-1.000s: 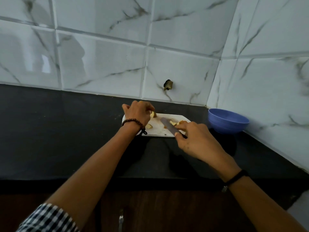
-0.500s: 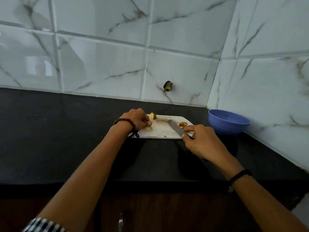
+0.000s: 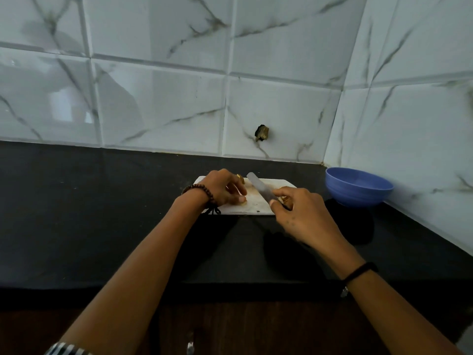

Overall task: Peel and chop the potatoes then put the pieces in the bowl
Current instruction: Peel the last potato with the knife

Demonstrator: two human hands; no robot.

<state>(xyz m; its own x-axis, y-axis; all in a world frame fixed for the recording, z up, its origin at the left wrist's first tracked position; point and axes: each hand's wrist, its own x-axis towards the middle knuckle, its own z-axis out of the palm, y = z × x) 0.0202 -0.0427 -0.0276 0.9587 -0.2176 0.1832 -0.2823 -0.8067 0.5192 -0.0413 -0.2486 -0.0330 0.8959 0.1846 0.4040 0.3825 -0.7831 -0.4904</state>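
A white cutting board [image 3: 256,207] lies on the black counter near the back wall. My left hand [image 3: 225,188] rests on the board's left part, fingers pressed down on a pale potato piece [image 3: 242,200] that is mostly hidden. A brownish bit of potato [image 3: 240,177] shows behind my fingers. My right hand [image 3: 299,216] grips a knife [image 3: 259,187], its blade angled up-left across the board. More potato bits [image 3: 285,199] peek out under my right fingers. The blue bowl [image 3: 358,187] stands to the right of the board, in the corner.
The black counter [image 3: 102,213] stretches wide to the left. Tiled marble walls close off the back and right. A small dark fitting [image 3: 262,131] sticks out of the back wall. Below the counter's front edge are dark wooden cabinet doors [image 3: 230,329].
My left hand moved down the board and flattened onto a potato piece. My right hand swung the knife blade toward the board's middle, closer to the left hand.
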